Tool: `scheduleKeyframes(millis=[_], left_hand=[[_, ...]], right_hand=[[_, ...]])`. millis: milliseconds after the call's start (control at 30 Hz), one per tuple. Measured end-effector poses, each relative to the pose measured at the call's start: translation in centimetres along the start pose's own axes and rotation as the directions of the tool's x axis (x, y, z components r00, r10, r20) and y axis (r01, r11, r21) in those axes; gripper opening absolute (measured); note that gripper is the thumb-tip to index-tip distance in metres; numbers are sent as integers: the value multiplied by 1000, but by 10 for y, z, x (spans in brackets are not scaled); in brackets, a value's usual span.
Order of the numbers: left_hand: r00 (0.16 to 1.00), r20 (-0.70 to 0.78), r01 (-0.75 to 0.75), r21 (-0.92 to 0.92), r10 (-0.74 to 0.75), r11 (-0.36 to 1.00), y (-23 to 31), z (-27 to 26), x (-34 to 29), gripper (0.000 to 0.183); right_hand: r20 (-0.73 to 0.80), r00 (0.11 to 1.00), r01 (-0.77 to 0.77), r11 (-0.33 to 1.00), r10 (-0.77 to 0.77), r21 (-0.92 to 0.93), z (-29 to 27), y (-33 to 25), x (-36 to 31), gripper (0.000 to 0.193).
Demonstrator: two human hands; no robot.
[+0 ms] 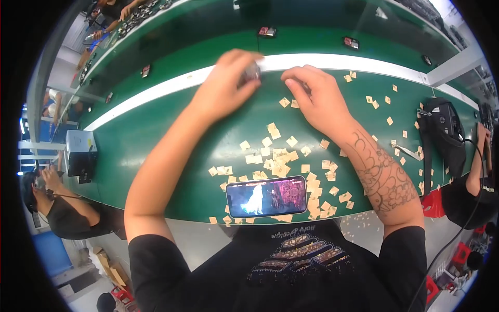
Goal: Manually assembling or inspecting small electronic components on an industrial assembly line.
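My left hand [227, 83] is raised over the far edge of the green table [135, 140]. Its fingers and thumb close on a small grey rounded object [252, 72], smeared by motion. To its right, my right hand [317, 96] hovers over the table with curled fingers, thumb tip close to the index finger. Whatever may be in that pinch is too small or hidden to make out. Small pale-yellow square stickers [280, 161] lie scattered between my forearms and to the right. A phone [266, 197] with a lit screen lies among them at the near edge.
Beyond a white rail [291, 62] runs a green conveyor belt with small dark-and-red devices [267, 32] spaced along it. Tweezers [408, 151] and a black bag [444, 130] lie at the right. A white box [80, 141] stands at the left. Co-workers [67, 203] sit on either side.
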State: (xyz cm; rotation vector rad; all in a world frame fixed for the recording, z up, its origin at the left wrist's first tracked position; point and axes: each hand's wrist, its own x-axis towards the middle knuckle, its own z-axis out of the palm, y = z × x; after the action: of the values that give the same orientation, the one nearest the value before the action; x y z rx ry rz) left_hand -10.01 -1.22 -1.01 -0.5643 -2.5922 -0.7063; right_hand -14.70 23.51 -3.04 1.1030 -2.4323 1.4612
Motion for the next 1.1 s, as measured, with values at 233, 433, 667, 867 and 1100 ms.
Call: scheduleKeyframes(millis=[233,433,667,867,1100], left_hand=[[977,142,176,-132,-158,975,34,-15,-52,53],[969,157,216,-147,-193,965,21,-21,-60,65],[969,171,213,-229,-176,950,26,-31,-61,58],[956,246,212,-215,-157,953,20,-32,-61,65],[979,147,163,-164,-139,973,30,-24,-65,65]], right_hand=[[59,997,42,999,-42,4,9,-9,9,14],[135,987,85,996,-89,38,13,-18,6,15],[305,948,99,995,-93,-4,9,-29,4,17],[291,947,155,987,-139,-33,5,-31,4,18],[390,913,108,993,-117,46,5,-37,-3,27]])
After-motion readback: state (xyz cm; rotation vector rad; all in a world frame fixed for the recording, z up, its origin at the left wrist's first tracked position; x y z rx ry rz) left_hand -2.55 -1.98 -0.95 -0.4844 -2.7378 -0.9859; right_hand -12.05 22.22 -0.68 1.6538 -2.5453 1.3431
